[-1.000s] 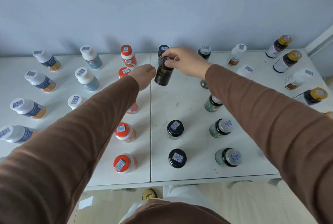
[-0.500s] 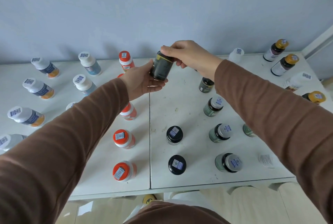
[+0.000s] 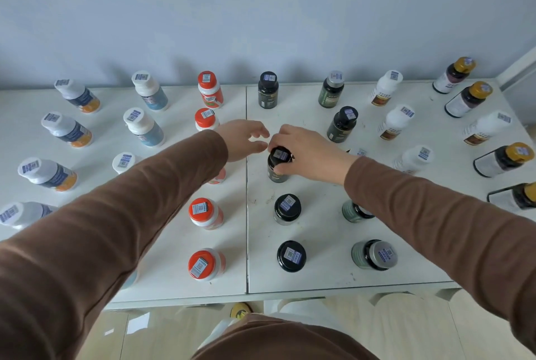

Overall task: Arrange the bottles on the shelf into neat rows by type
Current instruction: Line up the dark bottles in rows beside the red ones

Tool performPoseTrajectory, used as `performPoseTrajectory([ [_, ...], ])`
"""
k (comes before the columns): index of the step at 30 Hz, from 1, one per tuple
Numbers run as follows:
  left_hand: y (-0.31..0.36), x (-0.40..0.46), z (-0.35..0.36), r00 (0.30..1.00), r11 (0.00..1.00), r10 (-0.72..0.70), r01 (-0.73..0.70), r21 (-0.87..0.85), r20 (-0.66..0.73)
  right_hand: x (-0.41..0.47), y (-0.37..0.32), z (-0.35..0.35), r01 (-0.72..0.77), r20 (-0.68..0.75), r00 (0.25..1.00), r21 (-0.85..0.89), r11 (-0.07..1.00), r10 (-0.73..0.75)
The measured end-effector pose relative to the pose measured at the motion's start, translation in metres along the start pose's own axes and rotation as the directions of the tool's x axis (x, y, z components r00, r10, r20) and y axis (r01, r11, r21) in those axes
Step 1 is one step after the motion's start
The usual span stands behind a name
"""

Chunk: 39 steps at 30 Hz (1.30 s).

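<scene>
White worktop [image 3: 313,281] against a pale wall, two panels meeting at a centre seam, bottles standing in columns. Right hand [image 3: 307,153]: fingers curled over the cap and shoulders of a black bottle [image 3: 278,166], which stands upright on the worktop just right of the seam, third from the back in the black-capped column. Left hand [image 3: 243,139]: fingers loosely spread, holding nothing, just left of the black bottle and not touching it. Red-capped bottles [image 3: 204,213] form the column left of the seam; white-capped ones [image 3: 143,126] stand further left; grey-capped [image 3: 374,255], white and gold-capped bottles [image 3: 503,159] to the right.
</scene>
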<state>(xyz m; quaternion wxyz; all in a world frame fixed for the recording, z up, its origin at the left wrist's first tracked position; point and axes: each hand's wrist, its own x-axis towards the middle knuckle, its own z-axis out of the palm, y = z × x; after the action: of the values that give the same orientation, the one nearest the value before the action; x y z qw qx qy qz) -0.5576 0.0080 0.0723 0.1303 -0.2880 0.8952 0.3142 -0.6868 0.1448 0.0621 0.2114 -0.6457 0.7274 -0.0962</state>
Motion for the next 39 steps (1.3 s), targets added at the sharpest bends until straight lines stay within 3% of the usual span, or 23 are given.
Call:
performPoseTrajectory([
  [7,-0.003,0.005,-0.013,0.998,0.999,0.001,0.003,0.053,-0.063,0.006,0.006,-0.011,0.001,0.088,0.996,0.074,0.997,-0.008],
  [12,-0.008,0.038,-0.032,0.975,0.995,-0.076,0.088,0.050,-0.210,0.054,0.026,-0.052,-0.055,-0.250,0.964,0.138,0.989,0.088],
  [14,-0.011,0.056,-0.036,0.964,0.985,-0.140,0.159,0.066,-0.226,0.084,0.037,-0.058,-0.092,-0.313,0.943,0.073,0.993,0.111],
  [19,-0.013,0.088,-0.038,0.949,0.948,-0.256,0.283,0.146,-0.183,0.142,0.051,-0.050,-0.045,-0.142,0.990,-0.179,0.983,0.019],
  [22,-0.015,0.096,-0.037,0.941,0.948,-0.272,0.298,0.113,-0.202,0.152,0.059,-0.048,-0.030,-0.126,0.992,-0.258,0.966,-0.003],
  [24,-0.018,0.098,-0.039,0.937,0.956,-0.283,0.293,0.020,-0.206,0.151,0.063,-0.053,-0.058,-0.138,0.990,-0.181,0.982,0.033],
  [27,-0.020,0.097,-0.045,0.928,0.938,-0.296,0.237,-0.253,-0.228,0.143,0.064,-0.073,-0.104,-0.179,0.976,0.106,0.989,0.122],
  [28,-0.018,0.096,-0.047,0.925,0.891,-0.308,0.199,-0.407,-0.222,0.139,0.062,-0.081,-0.117,-0.178,0.972,0.202,0.972,0.153],
  [30,-0.010,0.090,-0.049,0.938,0.661,-0.336,0.168,-0.731,-0.089,0.132,0.056,-0.097,-0.147,-0.150,0.964,0.379,0.914,0.218],
  [33,-0.002,0.079,-0.052,0.966,0.310,-0.215,0.205,-0.928,0.142,0.123,0.045,-0.110,-0.202,-0.143,0.939,0.503,0.841,0.312],
  [36,-0.001,0.074,-0.050,0.973,0.186,-0.139,0.209,-0.960,0.184,0.114,0.041,-0.110,-0.190,-0.170,0.923,0.578,0.794,0.345],
  [39,0.002,0.069,-0.045,0.976,0.186,-0.139,0.190,-0.964,0.165,0.104,0.040,-0.104,-0.166,-0.140,0.936,0.633,0.757,0.322],
])
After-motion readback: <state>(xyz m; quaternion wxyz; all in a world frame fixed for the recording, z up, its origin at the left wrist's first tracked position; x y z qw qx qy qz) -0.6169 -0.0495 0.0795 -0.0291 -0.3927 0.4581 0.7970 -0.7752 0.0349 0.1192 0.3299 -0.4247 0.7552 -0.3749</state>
